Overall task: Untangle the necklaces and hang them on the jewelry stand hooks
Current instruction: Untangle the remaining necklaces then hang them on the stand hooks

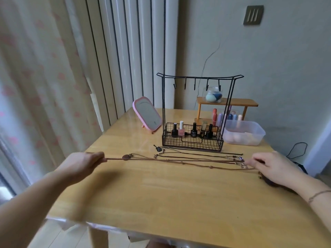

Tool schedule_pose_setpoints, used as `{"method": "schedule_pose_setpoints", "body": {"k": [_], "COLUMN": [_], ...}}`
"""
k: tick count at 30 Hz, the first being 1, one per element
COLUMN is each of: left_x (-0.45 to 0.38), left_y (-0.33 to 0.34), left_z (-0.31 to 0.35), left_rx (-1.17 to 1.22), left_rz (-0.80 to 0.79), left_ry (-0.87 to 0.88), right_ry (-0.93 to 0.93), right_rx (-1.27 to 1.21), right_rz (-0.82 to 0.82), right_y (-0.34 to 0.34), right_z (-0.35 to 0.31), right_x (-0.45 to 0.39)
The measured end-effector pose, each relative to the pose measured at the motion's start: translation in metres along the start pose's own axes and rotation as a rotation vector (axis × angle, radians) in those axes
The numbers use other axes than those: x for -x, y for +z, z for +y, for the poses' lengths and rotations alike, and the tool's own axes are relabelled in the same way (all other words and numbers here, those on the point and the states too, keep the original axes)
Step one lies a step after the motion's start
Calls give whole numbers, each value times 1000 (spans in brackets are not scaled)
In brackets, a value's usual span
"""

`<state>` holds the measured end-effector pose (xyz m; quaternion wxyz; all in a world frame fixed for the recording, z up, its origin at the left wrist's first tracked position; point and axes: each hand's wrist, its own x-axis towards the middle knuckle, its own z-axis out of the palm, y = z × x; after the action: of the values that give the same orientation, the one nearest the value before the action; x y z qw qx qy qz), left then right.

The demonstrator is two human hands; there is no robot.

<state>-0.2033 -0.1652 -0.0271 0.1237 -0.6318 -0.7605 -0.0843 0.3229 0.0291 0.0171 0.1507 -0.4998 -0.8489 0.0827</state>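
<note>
Several brown cord necklaces (pixel 179 161) lie stretched across the wooden table (pixel 161 194) in front of a black wire jewelry stand (pixel 195 111). The stand's top bar carries several bare hooks (pixel 195 85). My left hand (pixel 86 163) grips the left end of a brown cord beside a round brown pendant (pixel 126 157). My right hand (pixel 268 165) pinches the cords' right ends near small metal clasps (pixel 241 164). A dark cord with a black pendant (pixel 159 149) lies closer to the stand.
The stand's wire basket holds several nail polish bottles (pixel 193 130). A pink mirror (pixel 147 115) stands at its left. A clear plastic tub (pixel 244 133), a small wooden shelf (pixel 227 102) and a glass jar (pixel 213 94) sit at the right. Curtains hang on the left.
</note>
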Motion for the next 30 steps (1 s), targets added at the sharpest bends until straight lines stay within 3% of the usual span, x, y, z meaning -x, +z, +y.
{"method": "schedule_pose_setpoints", "body": {"k": [3, 5, 7, 10, 13, 16, 18, 20, 23, 26, 28, 30], "left_x": [-12, -23, -27, -30, -33, -32, -34, -41, -48, -49, -49, -48], "left_y": [-5, -7, -7, -13, -18, -24, -30, -32, -36, -32, -29, -29], "left_z": [-8, -3, 19, 71, 119, 169, 200, 223, 238, 245, 242, 233], "left_rx": [-59, 186, 582, 1152, 1372, 1632, 1737, 1769, 1765, 1851, 1746, 1656], "left_rz": [-88, -200, -296, -408, -582, -683, -639, -484, -217, -172, -164, -165], "left_ry": [-295, -501, -604, -590, -486, -491, -471, -416, -434, -512, -514, -440], "right_ry": [22, 139, 299, 382, 307, 325, 346, 326, 309, 312, 312, 307], "right_rx": [-100, -446, -923, -1211, -1182, -1287, -1361, -1485, -1727, -1795, -1780, -1779], "right_rz": [-24, -110, -164, -243, -421, -492, -532, -547, -332, -135, -152, -274], "right_y": [5, 5, 8, 11, 15, 21, 26, 32, 40, 45, 44, 32], "right_z": [0, -12, -31, -72, -110, -142, -162, -180, -200, -212, -215, -212], "right_x": [-13, -18, -25, -29, -30, -31, -30, -26, -22, -22, -27, -35]}}
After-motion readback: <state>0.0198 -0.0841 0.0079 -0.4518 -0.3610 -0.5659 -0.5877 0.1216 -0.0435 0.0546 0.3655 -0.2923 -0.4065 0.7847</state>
